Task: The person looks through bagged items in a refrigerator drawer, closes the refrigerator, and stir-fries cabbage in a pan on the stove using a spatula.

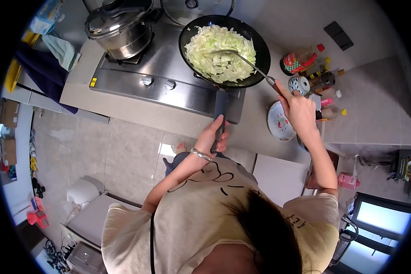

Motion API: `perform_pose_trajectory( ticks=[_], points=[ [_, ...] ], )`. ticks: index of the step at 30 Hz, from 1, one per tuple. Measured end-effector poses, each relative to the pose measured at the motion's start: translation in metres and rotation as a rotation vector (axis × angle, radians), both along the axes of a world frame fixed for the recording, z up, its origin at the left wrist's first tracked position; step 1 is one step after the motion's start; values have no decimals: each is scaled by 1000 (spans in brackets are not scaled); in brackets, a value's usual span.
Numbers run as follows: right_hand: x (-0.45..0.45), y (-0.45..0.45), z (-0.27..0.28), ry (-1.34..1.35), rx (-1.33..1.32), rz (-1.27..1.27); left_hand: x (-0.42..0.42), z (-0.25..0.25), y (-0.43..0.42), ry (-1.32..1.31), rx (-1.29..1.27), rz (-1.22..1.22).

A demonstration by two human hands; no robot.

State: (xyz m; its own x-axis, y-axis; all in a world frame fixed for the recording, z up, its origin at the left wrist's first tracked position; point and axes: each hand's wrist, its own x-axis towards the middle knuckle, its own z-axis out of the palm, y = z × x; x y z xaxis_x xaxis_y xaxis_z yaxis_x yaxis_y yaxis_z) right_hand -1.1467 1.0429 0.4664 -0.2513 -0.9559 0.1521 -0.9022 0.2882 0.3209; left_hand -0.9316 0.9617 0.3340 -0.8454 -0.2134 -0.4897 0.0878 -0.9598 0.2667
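Note:
My left hand, with a silver bangle at the wrist, is wrapped round the dark handle of a black frying pan. The pan sits on the right side of the steel stove and holds a pile of chopped pale green cabbage. My right hand grips the handle of a metal spatula. The spatula slants down to the left, and its head is partly buried in the cabbage. A white plate with a red pattern lies just left of my right hand.
A pressure cooker stands on the stove's left side, with a glass lid behind. Sauce bottles and a patterned jar line the counter's right side. Two knobs are on the stove front.

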Motion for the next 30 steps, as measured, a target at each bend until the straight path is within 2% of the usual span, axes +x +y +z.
perform_pose_trajectory(
  ticks=[3, 8, 10, 16, 19, 22, 24, 28, 30],
  points=[
    [4, -9, -5, 13, -14, -17, 0, 2, 0, -4, 8, -2],
    [-7, -36, -62, 17, -2, 98, 1, -1, 2, -20, 25, 0],
    [-7, -19, -52, 25, 58, 107, 1, -2, 1, -13, 22, 2],
    [15, 39, 64, 42, 170, 81, 0, -1, 1, -3, 15, 6],
    [26, 50, 64, -11, 137, 91, 0, -1, 2, -11, 21, 8],
    [8, 22, 15, -13, 68, 83, 0, 0, 2, -31, 23, 10],
    [-7, 8, 4, -14, 17, 62, 0, 1, 1, -45, 35, 7],
    [5, 9, 15, 25, -22, 8, -1, -5, 1, 2, 18, 10],
    [3, -3, 4, 21, -3, -19, -1, -4, 1, 0, 18, 4]
  ],
)
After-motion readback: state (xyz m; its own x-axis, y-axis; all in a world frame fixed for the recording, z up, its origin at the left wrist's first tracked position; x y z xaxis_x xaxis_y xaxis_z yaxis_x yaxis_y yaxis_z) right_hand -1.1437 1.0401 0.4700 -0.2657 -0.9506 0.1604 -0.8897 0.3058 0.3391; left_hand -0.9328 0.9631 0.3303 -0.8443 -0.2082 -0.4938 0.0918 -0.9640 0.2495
